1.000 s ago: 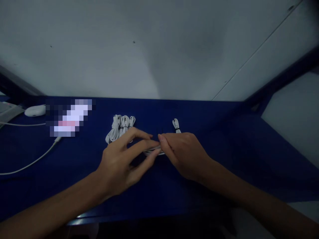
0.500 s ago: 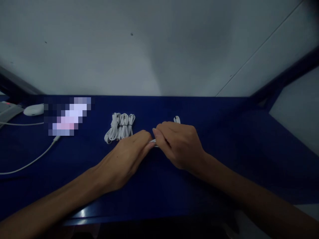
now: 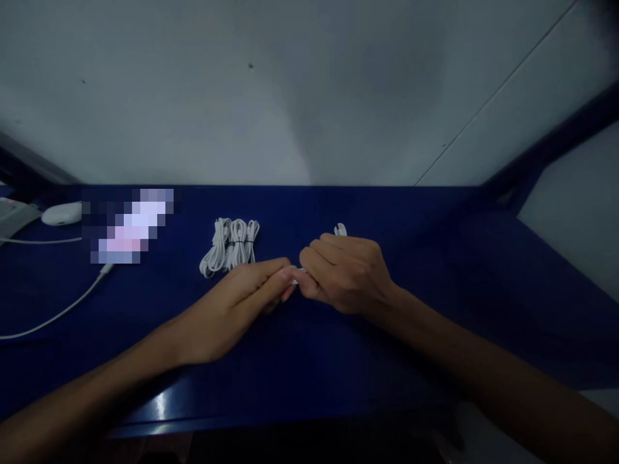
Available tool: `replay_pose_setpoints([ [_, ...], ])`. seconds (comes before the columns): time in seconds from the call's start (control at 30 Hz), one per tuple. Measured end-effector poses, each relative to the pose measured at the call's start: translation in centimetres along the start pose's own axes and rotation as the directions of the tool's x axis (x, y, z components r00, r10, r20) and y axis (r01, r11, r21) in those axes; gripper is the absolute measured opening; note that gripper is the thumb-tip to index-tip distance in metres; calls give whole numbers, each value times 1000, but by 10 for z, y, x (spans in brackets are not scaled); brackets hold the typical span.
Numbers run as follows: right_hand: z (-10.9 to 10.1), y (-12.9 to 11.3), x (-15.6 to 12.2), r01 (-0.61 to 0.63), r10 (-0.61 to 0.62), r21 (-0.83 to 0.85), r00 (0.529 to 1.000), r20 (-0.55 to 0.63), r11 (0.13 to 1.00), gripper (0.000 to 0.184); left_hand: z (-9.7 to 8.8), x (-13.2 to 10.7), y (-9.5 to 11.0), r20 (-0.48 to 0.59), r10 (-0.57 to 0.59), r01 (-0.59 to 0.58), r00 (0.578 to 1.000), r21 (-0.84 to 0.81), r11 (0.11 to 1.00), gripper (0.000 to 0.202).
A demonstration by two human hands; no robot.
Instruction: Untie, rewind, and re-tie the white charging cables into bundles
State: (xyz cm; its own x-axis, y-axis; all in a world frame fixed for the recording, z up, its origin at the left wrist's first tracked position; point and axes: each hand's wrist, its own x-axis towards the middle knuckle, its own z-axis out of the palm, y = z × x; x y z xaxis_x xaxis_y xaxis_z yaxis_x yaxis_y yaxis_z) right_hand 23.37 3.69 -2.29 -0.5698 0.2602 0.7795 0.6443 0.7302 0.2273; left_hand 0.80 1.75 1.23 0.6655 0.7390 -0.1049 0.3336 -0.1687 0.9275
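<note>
Between my two hands a white cable [image 3: 296, 278] shows as a short stretch, mostly hidden by the fingers. My left hand [image 3: 246, 293] pinches it with thumb and fingertips. Curled around the same cable is my right hand [image 3: 345, 270], its thumb reaching over to the left fingertips. A white loop or end [image 3: 340, 229] sticks out beyond the right knuckles; it looks like part of that cable. Just past my left hand lie several white cable bundles [image 3: 231, 243], coiled side by side and bound with dark ties.
On the blue table [image 3: 338, 367], at the left, lies a blurred-out bright device [image 3: 133, 225] with a white cord [image 3: 72, 312] running from it. Near it sit a white rounded object [image 3: 62, 214] and a pale box [image 3: 17, 219]. A grey wall [image 3: 193, 116] rises behind.
My left thumb has come up over the cable, and the fingertips of both hands are closer together. Less of the cable shows between them. The view has shifted slightly.
</note>
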Motion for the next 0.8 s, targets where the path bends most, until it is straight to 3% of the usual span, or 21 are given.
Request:
replay_pose_setpoints([
  [0.1,1,2,-1,-5,5,87,1000,6,996,55,-1,-1,-1,-61,172,-144,983,314,938,36],
  [0.2,-1,4,0,-85,77,140,995,67,986,56,-4,-2,-1,-172,335,-212,926,497,841,24],
  [0.33,-8,8,3,-266,242,196,960,137,944,57,-11,-4,-3,-339,452,-180,825,600,779,23],
  [0.4,-12,9,4,-318,283,225,943,176,921,56,-13,-3,-4,-371,477,-189,797,596,780,21],
  [0.47,-16,10,5,-361,309,256,925,222,897,55,-12,-2,-4,-374,474,-206,797,570,795,21],
  [0.67,-21,9,2,-464,347,300,862,369,834,54,-5,4,-6,-344,362,-194,866,437,879,22],
  [0.8,-18,4,1,-505,346,302,823,450,809,51,-5,4,-13,-287,371,-207,883,472,857,21],
])
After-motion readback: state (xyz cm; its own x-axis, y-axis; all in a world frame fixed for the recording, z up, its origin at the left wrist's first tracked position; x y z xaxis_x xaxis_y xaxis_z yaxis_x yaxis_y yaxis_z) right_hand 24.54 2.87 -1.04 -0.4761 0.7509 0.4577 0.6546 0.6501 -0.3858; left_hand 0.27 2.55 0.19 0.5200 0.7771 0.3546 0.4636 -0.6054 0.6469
